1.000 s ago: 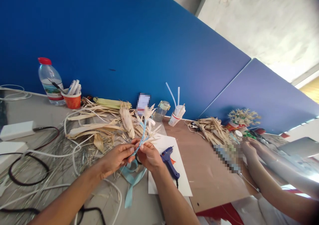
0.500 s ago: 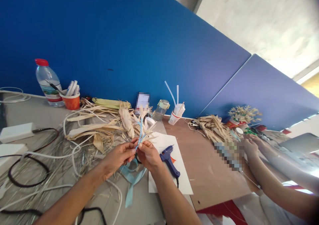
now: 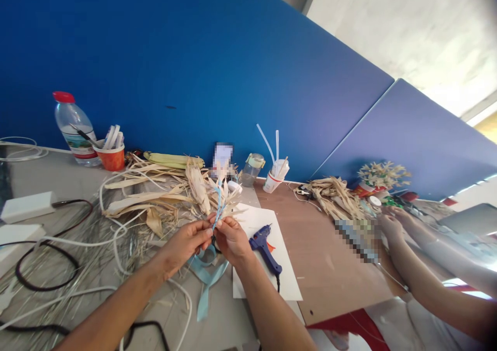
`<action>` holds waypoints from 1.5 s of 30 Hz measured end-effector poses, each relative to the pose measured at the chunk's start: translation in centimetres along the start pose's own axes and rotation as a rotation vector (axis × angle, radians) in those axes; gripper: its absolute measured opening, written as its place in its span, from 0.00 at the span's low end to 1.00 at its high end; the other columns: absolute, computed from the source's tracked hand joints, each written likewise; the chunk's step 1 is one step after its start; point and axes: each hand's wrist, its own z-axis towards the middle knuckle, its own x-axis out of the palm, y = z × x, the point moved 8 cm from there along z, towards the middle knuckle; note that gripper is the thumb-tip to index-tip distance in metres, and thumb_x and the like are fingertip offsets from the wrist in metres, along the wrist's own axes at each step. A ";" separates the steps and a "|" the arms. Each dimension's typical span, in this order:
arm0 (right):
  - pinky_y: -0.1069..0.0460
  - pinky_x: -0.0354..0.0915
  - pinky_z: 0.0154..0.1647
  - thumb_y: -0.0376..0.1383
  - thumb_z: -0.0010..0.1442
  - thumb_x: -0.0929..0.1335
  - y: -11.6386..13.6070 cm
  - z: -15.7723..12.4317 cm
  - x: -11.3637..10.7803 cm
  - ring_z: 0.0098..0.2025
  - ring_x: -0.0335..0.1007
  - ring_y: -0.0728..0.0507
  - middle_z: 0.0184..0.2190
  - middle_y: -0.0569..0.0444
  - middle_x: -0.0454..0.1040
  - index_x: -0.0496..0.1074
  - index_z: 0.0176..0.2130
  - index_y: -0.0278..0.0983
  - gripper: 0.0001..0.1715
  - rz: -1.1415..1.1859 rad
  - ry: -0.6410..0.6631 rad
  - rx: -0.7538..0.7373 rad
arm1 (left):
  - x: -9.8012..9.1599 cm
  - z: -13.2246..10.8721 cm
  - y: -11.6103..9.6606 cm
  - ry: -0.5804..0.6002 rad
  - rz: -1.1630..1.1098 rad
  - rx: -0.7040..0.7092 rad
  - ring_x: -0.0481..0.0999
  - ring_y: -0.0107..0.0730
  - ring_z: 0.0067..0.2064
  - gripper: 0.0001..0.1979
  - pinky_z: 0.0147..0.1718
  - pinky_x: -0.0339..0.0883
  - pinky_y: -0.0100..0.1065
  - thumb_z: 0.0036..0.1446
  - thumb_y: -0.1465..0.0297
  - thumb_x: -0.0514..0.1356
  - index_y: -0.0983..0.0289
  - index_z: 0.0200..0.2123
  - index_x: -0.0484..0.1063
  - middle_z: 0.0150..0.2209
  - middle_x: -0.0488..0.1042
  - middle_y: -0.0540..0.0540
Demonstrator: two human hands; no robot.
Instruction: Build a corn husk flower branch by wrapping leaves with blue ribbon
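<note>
Both my hands meet above the front of the desk around a thin stem wrapped in light blue ribbon [image 3: 218, 208], with pale dried husk pieces at its upper end. My left hand [image 3: 195, 235] pinches the stem's lower part between thumb and fingers. Close beside it, my right hand [image 3: 232, 237] also pinches the stem, a little higher. A loose light blue ribbon [image 3: 204, 294] lies on the desk below my hands. To the right, a blue hot glue gun [image 3: 267, 250] rests on a white sheet [image 3: 287, 283]. Dried corn husks [image 3: 151, 206] are heaped behind and to the left.
White cables [image 3: 112, 242], black cables and thin wires spread over the left side. Along the blue partition [image 3: 194, 71] stand a water bottle [image 3: 75, 128], a red cup [image 3: 112, 159], a jar [image 3: 251, 170] and a cup with straws [image 3: 273, 181]. A co-worker's arms [image 3: 423, 268] are at the right.
My right hand has shifted slightly up along the stem, its fingers still pinching. The stem stands a little more upright. The view has moved slightly.
</note>
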 end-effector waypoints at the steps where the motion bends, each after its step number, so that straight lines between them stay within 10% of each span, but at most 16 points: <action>1: 0.56 0.60 0.28 0.36 0.42 0.75 -0.1 0.0 -0.1 0.25 0.62 0.52 0.26 0.56 0.73 0.76 0.23 0.36 0.07 0.005 -0.008 0.003 | 0.0 0.0 -0.1 -0.009 0.024 0.007 0.56 0.22 0.22 0.15 0.22 0.49 0.28 0.49 0.58 0.60 0.65 0.26 0.66 0.19 0.62 0.45; 34: 0.55 0.59 0.28 0.36 0.41 0.75 -0.6 -0.2 -0.6 0.22 0.60 0.52 0.19 0.59 0.70 0.73 0.21 0.36 0.08 -0.039 -0.120 -0.041 | -0.8 0.3 -0.4 -0.154 0.162 0.118 0.55 0.24 0.21 0.14 0.22 0.50 0.29 0.50 0.63 0.57 0.63 0.18 0.61 0.16 0.58 0.44; 45: 0.55 0.62 0.28 0.39 0.43 0.75 0.9 -0.4 -0.9 0.24 0.63 0.50 0.22 0.58 0.72 0.72 0.21 0.37 0.10 -0.038 -0.167 -0.076 | -0.3 -0.1 0.0 0.003 -0.150 -0.069 0.59 0.21 0.21 0.21 0.19 0.47 0.26 0.43 0.57 0.65 0.67 0.37 0.74 0.24 0.72 0.52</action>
